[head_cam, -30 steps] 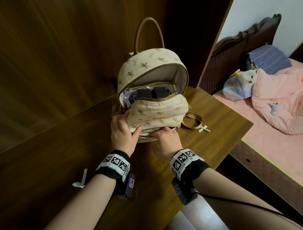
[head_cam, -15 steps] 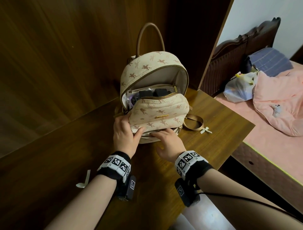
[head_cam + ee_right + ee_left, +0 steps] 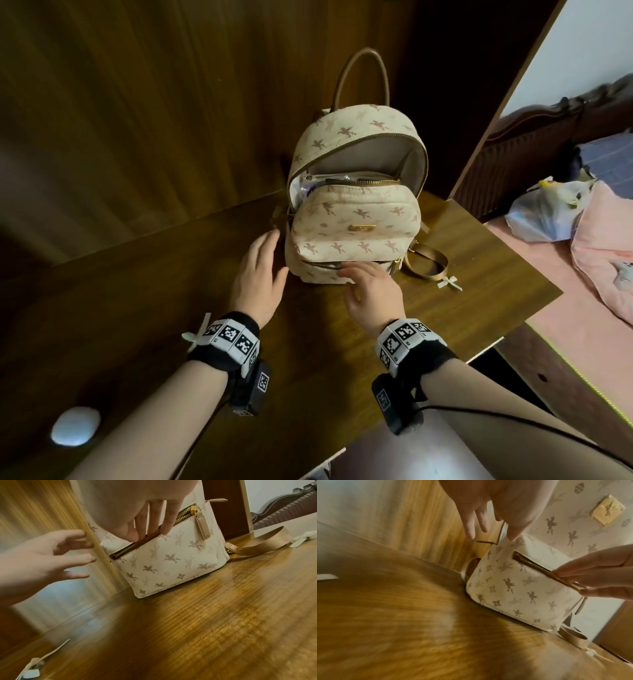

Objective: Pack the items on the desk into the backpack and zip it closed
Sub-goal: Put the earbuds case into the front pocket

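Now the left hand [image 3: 259, 274] is spread flat, fingers straight, just beside the left side of the cream leather backpack with brown flying horses [image 3: 354, 219]. It looks like it is not touching the bag, but the view is blurry. To its right, the backpack stands upright on the brown wooden desk [image 3: 479, 267], its top zip wide open. Lower down, the right hand [image 3: 371, 291] has straight fingers resting on the gold front pocket zip [image 3: 154, 538]. Right of that hand, a tan strap [image 3: 428, 263] lies on the desk.
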The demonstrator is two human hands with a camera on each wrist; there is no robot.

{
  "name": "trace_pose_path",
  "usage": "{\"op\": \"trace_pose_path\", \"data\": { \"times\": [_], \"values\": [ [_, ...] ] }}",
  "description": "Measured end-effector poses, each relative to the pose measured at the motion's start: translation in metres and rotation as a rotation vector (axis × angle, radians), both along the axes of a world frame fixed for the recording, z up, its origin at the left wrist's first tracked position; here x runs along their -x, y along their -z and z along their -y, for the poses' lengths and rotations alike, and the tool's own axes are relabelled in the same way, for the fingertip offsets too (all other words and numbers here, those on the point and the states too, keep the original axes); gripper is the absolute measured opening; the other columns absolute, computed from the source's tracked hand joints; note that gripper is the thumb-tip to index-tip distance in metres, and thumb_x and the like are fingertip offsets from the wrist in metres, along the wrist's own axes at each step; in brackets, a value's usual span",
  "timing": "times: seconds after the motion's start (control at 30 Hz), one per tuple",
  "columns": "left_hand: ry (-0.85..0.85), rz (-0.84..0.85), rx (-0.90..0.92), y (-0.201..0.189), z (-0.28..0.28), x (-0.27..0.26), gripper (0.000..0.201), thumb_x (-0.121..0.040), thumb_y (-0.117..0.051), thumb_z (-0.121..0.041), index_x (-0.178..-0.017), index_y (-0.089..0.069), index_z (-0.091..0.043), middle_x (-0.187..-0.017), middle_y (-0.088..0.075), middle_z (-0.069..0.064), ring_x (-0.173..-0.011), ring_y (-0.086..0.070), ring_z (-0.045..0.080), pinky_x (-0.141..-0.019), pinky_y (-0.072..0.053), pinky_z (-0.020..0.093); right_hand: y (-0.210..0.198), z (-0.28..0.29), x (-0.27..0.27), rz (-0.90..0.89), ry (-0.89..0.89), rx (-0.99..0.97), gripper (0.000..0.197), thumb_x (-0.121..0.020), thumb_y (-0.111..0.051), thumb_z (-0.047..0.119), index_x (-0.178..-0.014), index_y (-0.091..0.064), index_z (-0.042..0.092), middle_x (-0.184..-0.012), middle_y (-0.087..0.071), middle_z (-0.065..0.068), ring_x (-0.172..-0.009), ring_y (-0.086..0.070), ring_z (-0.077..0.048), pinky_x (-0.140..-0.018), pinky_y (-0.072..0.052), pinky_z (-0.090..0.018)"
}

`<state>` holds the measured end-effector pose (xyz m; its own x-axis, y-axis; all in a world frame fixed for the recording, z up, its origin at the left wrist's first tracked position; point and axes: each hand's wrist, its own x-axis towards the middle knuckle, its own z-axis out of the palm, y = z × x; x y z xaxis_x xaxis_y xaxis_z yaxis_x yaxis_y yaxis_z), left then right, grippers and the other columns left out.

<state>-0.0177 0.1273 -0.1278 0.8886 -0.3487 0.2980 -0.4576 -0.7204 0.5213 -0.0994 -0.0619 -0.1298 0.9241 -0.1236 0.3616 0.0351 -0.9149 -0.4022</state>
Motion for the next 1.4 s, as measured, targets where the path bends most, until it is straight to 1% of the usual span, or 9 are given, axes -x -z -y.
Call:
{"op": "trace_pose_path", "data": {
  "times": [0.17, 0.33, 0.43, 0.57, 0.7, 0.9, 1.0, 1.1, 1.4],
  "values": [
    [-0.156, -0.029, -0.043, 0.015, -0.041, 0.025, 0.055, -0.091, -0.060, -0.022, -0.141, -0.041, -0.011, -0.146, -0.037, 0.006, -0.133, -0.038, 0.027, -0.106, -0.035, 0.038, -0.006, -0.007, 0.006, -0.001, -0.054, -0.012, 0.021, -0.074, -0.066, 0.007, -0.092, -0.072, 0.015, -0.101, -0.069, -0.001, -0.099, -0.060, -0.024, -0.081, -0.047, -0.029],
    [-0.359, -0.139, -0.180, 0.030, -0.085, 0.054, 0.054, -0.091, -0.059, -0.030, -0.140, -0.042, -0.016, -0.151, -0.033, 0.004, -0.143, -0.020, 0.025, -0.115, -0.024, 0.047, -0.006, -0.027, 0.005, -0.099, -0.154, -0.034, 0.021, -0.078, -0.060, 0.008, -0.095, -0.071, 0.014, -0.103, -0.066, -0.001, -0.097, -0.059, -0.024, -0.079, -0.050, -0.031],
    [-0.536, -0.241, -0.239, 0.038, -0.117, 0.071, 0.057, -0.091, -0.058, -0.033, -0.142, -0.039, -0.019, -0.155, -0.024, 0.004, -0.146, -0.009, 0.025, -0.117, -0.013, 0.051, -0.003, -0.047, 0.003, -0.238, -0.210, -0.065, 0.024, -0.083, -0.057, 0.013, -0.103, -0.068, 0.018, -0.112, -0.062, 0.001, -0.103, -0.057, -0.021, -0.078, -0.043, -0.024],
    [-0.763, -0.402, -0.261, 0.047, -0.162, 0.092, 0.061, -0.091, -0.056, -0.037, -0.145, -0.032, -0.020, -0.158, -0.014, 0.007, -0.147, -0.003, 0.028, -0.117, -0.007, 0.053, 0.008, -0.076, 0.004, -0.508, -0.263, -0.039, 0.028, -0.089, -0.053, 0.022, -0.115, -0.061, 0.028, -0.133, -0.053, 0.000, -0.125, -0.047, -0.019, -0.099, -0.043, -0.033],
    [-0.905, -0.513, -0.242, 0.054, -0.194, 0.111, 0.067, -0.092, -0.055, -0.040, -0.148, -0.027, -0.017, -0.159, -0.010, 0.009, -0.147, -0.003, 0.030, -0.117, -0.010, 0.053, 0.016, -0.100, 0.005, -0.703, -0.296, -0.005, 0.034, -0.092, -0.050, 0.027, -0.125, -0.054, 0.027, -0.146, -0.039, -0.002, -0.127, -0.045, -0.022, -0.102, -0.042, -0.036],
    [-0.968, -0.566, -0.182, 0.065, -0.213, 0.129, 0.067, -0.092, -0.058, -0.032, -0.148, -0.026, -0.016, -0.160, -0.011, 0.008, -0.146, -0.008, 0.031, -0.115, -0.013, 0.053, 0.028, -0.118, 0.007, -0.875, -0.314, 0.040, 0.039, -0.094, -0.047, 0.033, -0.133, -0.046, 0.027, -0.148, -0.033, -0.003, -0.130, -0.042, -0.024, -0.106, -0.040, -0.039],
    [-0.966, -0.506, -0.113, 0.067, -0.216, 0.134, 0.058, -0.091, -0.059, -0.019, -0.143, -0.036, -0.014, -0.155, -0.023, 0.010, -0.138, -0.023, 0.037, -0.110, -0.028, 0.052, 0.035, -0.122, 0.008, -0.847, -0.303, 0.091, 0.037, -0.094, -0.046, 0.034, -0.131, -0.048, 0.029, -0.148, -0.034, -0.001, -0.138, -0.028, -0.023, -0.111, -0.028, -0.038],
    [-0.986, -0.458, -0.086, 0.068, -0.220, 0.135, 0.048, -0.089, -0.061, -0.015, -0.134, -0.045, -0.011, -0.144, -0.036, 0.015, -0.125, -0.037, 0.039, -0.100, -0.038, 0.049, 0.037, -0.124, 0.009, -0.809, -0.280, 0.086, 0.034, -0.094, -0.047, 0.033, -0.127, -0.052, 0.029, -0.145, -0.035, 0.002, -0.138, -0.027, -0.022, -0.109, -0.030, -0.036],
    [-0.855, -0.416, 0.066, 0.070, -0.222, 0.132, 0.052, -0.085, -0.069, -0.018, -0.128, -0.044, -0.006, -0.127, -0.053, 0.016, -0.121, -0.046, 0.035, -0.104, -0.029, 0.045, 0.038, -0.120, 0.006, -0.816, -0.308, 0.066, 0.030, -0.093, -0.049, 0.032, -0.122, -0.055, 0.030, -0.145, -0.035, 0.003, -0.140, -0.025, -0.022, -0.110, -0.028, -0.037]
  ]
}}
